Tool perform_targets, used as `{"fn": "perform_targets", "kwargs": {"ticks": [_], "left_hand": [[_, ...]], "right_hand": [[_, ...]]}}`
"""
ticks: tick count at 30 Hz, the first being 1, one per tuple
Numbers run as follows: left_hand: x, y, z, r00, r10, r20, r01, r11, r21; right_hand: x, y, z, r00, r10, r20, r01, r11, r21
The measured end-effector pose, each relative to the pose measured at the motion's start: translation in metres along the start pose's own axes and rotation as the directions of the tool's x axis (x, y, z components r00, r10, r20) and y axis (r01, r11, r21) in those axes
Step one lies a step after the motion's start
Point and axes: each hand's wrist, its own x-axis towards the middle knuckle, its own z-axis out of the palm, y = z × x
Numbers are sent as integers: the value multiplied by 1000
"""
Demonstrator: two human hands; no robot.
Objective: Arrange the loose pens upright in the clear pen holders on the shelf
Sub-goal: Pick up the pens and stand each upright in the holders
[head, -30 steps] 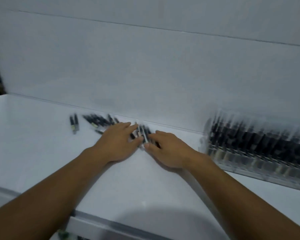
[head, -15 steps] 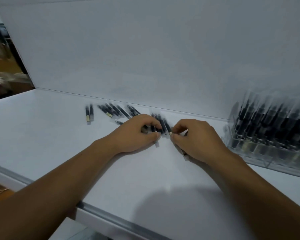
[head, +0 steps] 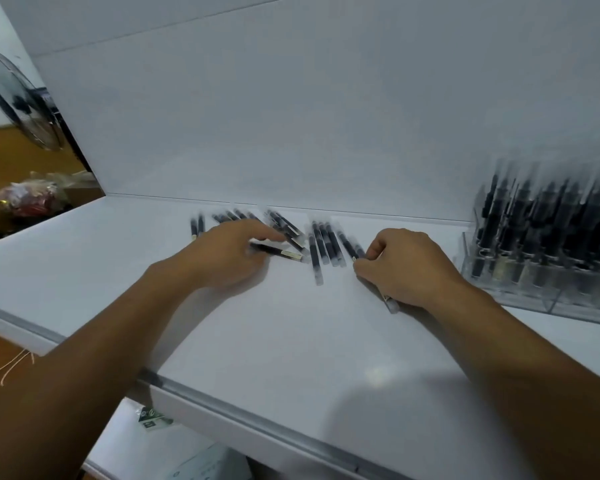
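Clear pen holders [head: 568, 301] packed: upright black pens [head: 497, 209].

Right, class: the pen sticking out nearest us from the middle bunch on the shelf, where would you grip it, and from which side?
Probably pinch the pen by its near end, coming from above at the front. It lies flat, pointing toward us, and that end juts past the neighbouring pens, which crowd its far half.

Off to my left, a round wire-guard fan [head: 14, 98] above brown wooden floor [head: 32, 157]; lower down, a crumpled clear bag [head: 32, 195] with red stuff inside. Plain white back panel [head: 291, 116] ahead. Down below, a green-labelled packet [head: 153, 417] and a white box [head: 208, 462].
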Motion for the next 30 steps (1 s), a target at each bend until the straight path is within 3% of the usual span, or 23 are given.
{"fn": "perform_targets", "kwargs": {"ticks": [6, 12, 16, 18, 24, 30], "left_hand": [[8, -13, 1, 957, 291, -3, -283, 933, 223], [24, -16, -15, 909, 416, -8, -403, 884, 236], [47, -17, -16, 957, 268, -113, -264, 963, 48], [57, -18, -13, 971, 218, -99, -219, 976, -5], [75, -20, -1, 962, 263, 72, -270, 955, 123], [81, -15, -7, 936, 320, 146, -346, 913, 217]], "right_hand": [[1, 2, 0, 999, 43, -25, -31, 936, 350], [8, 3, 3, 991, 65, -117, -5, 893, 450], [10, 4, 4, 992, 68, -110, -11, 895, 446], [10, 3, 4, 992, 64, -111, -7, 891, 455], [12, 3, 5, 991, 60, -118, 2, 882, 471], [14, 3, 6, 992, 48, -121, 16, 876, 482]]}}
